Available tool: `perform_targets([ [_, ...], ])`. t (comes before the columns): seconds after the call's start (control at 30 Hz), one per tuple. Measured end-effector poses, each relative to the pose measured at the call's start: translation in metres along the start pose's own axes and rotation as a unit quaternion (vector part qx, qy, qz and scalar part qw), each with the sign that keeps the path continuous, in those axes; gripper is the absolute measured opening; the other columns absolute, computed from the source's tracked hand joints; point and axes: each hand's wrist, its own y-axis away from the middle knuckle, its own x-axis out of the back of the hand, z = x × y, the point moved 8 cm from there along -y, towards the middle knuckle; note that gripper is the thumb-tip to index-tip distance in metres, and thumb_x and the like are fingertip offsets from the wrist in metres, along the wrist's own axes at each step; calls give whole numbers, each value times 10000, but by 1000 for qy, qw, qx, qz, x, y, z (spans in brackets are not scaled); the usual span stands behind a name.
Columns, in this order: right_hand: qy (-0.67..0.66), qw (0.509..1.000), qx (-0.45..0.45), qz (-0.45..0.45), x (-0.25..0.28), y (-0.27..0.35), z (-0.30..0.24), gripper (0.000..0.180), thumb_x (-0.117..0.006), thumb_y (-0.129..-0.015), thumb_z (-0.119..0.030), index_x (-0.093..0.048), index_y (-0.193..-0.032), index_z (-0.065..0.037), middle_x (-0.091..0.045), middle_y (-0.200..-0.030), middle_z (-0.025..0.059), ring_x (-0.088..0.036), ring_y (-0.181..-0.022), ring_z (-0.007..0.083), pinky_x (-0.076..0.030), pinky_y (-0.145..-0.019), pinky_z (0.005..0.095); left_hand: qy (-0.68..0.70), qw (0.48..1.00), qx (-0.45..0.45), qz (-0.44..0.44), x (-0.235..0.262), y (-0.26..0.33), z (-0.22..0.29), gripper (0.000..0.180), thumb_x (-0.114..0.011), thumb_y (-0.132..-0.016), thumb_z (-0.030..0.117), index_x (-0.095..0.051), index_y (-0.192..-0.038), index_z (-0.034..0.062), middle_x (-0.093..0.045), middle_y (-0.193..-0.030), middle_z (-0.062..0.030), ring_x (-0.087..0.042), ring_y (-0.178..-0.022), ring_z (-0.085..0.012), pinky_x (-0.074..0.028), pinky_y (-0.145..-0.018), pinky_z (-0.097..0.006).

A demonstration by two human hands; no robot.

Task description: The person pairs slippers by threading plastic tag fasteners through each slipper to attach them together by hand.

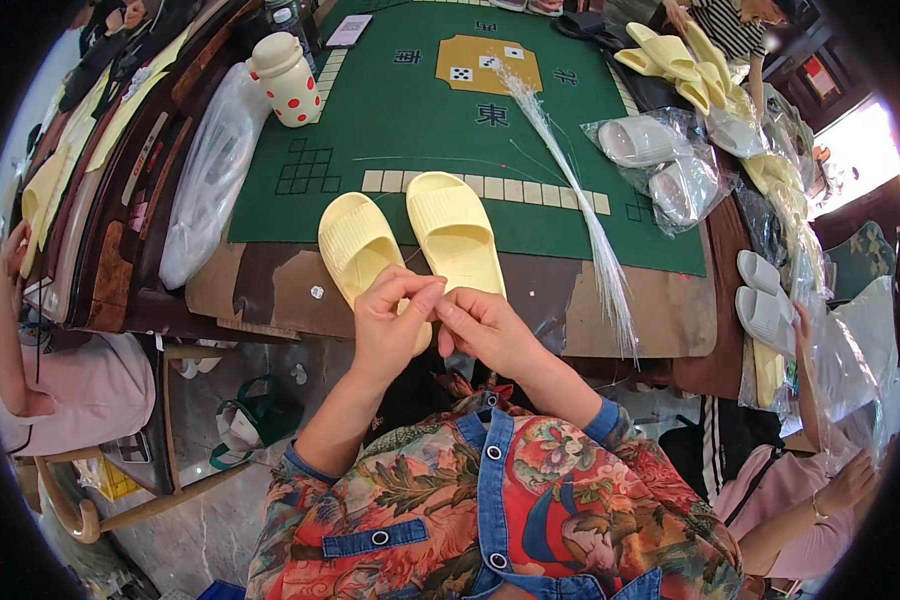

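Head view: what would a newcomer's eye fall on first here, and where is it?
Probably the pale yellow slippers across the near edge of the green mat, with the left hand and right hand close together above their near ends. Next might come the bundle of thin white strands to their right, then the white bottle with red dots by the mat's left edge.

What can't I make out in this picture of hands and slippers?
Head view: anything between the fingers, too small to tell.
Head view: right yellow slipper, heel hidden by the right hand.
Head view: left yellow slipper, partly covered by the left hand.
Head view: person in pink at left, head cut off by the picture's rim.
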Motion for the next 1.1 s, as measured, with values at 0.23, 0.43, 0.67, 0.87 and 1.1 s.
perform_targets([
  [0.23, -4, 1000, -26, 2, 10, 8, 20, 177, -416, -928, -194, -498, -917, -38, -539, -632, 7, -372, -473, 27, -296, -426, 171, -45, 994, 34, -93, -7, -2, -15, 127, -580, -822, 90, -578, -898, -12, -564, -707, -17, -515, -687, -57, -424, -600, -217],
  [0.43, -17, 1000, -21, 14, 9, 6, 22, 189, -422, -928, -204, -518, -922, -42, -533, -634, -2, -383, -482, 24, -313, -440, 153, -188, 981, -37, 8, 32, -23, -4, 127, -556, -842, 117, -541, -817, -7, -558, -701, -29, -514, -656, -104, -427, -606, -245],
  [0.67, -127, 964, -229, -38, -21, 4, 68, 177, -406, -923, -209, -495, -916, -56, -514, -550, 31, -348, -377, 70, -250, -351, 201, -268, 961, -63, 6, 97, -81, -16, 206, -446, -898, 183, -545, -913, 3, -596, -812, -82, -551, -766, -185, -429, -687, -291],
  [0.87, -159, 953, -258, -14, -29, 3, 81, 174, -413, -908, -206, -481, -926, -47, -519, -571, 57, -371, -381, 94, -267, -351, 221, -362, 929, 1, -78, 113, -112, -46, 215, -410, -904, 153, -553, -921, -7, -617, -816, -92, -585, -785, -176, -442, -721, -278],
  [1.1, -235, 957, -165, 52, -17, -17, 65, 167, -414, -912, -201, -478, -936, -49, -504, -576, 52, -358, -409, 91, -253, -358, 216, -334, 938, 44, -77, 118, -115, -67, 251, -457, -890, 197, -577, -916, -22, -611, -776, -78, -576, -758, -150, -442, -701, -265],
])
